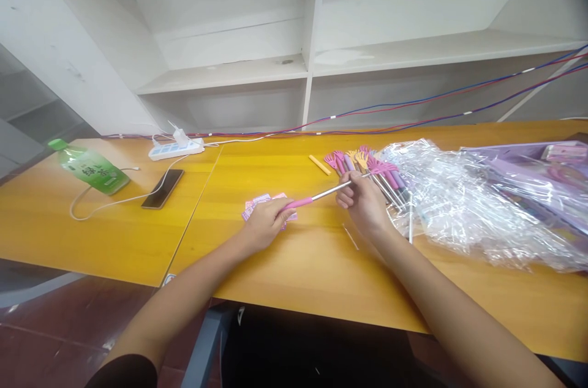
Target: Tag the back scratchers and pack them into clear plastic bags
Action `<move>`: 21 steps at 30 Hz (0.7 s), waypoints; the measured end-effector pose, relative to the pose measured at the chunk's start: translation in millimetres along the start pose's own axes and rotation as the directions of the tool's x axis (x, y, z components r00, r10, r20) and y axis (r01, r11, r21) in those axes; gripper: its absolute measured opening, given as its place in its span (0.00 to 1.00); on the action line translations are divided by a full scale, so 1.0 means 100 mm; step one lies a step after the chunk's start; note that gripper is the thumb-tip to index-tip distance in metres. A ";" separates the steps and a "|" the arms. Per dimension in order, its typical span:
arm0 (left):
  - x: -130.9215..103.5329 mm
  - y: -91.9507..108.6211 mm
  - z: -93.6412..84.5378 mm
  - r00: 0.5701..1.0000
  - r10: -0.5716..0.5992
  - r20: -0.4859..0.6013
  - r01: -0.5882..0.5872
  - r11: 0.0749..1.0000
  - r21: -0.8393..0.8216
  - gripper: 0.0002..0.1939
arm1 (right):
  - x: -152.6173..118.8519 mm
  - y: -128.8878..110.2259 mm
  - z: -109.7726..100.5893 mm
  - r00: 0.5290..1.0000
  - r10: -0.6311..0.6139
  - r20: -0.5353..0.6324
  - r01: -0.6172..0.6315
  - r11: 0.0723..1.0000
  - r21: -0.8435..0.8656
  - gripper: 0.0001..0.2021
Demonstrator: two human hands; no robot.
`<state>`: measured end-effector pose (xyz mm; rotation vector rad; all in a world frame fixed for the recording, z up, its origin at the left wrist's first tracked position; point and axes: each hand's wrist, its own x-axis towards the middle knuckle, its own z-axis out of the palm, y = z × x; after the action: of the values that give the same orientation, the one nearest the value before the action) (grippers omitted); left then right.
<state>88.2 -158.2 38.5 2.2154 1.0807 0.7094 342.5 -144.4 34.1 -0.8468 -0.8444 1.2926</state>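
Note:
My left hand (267, 223) is closed around the pink handle of a back scratcher (329, 191) with a silver metal rod. Further up the rod, my right hand (365, 204) pinches it with thumb and fingers. The rod slants up to the right above the table, and its far end is lost against the pile behind. Just beyond my right hand lies a pile of back scratchers (390, 179) with pink, yellow and purple hand-shaped heads. Small printed pink and purple cards (250, 207) lie partly hidden beneath my left hand.
Crumpled clear plastic bags (459, 210) spread over the right side, next to a purple box (514, 161). A yellow stick (319, 164) lies near the pile. At left are a green bottle (94, 167), a phone (163, 188) and a power strip (177, 148). Cables run along the back edge.

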 end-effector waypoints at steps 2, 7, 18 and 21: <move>-0.01 0.00 0.02 1.000 0.018 -0.004 -0.018 0.999 0.028 0.21 | 0.00 0.01 -0.01 1.000 -0.005 0.015 0.005 1.000 0.000 0.16; -0.03 -0.01 0.08 1.000 0.015 -0.018 -0.014 0.999 0.038 0.22 | -0.02 -0.01 -0.01 0.996 -0.070 0.061 0.072 0.997 -0.038 0.19; -0.05 0.00 0.07 1.000 0.011 -0.019 -0.011 0.999 -0.039 0.23 | -0.13 -0.04 0.05 0.974 -0.128 0.187 0.152 0.982 -0.117 0.20; -0.05 -0.01 0.09 1.000 0.015 -0.026 -0.016 0.999 -0.045 0.23 | -0.14 -0.02 0.07 0.971 -0.085 0.223 0.115 0.985 -0.126 0.21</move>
<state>90.5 -164.3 30.6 2.1840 1.0507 0.7634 336.1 -158.3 38.1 -0.7693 -1.1472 1.2629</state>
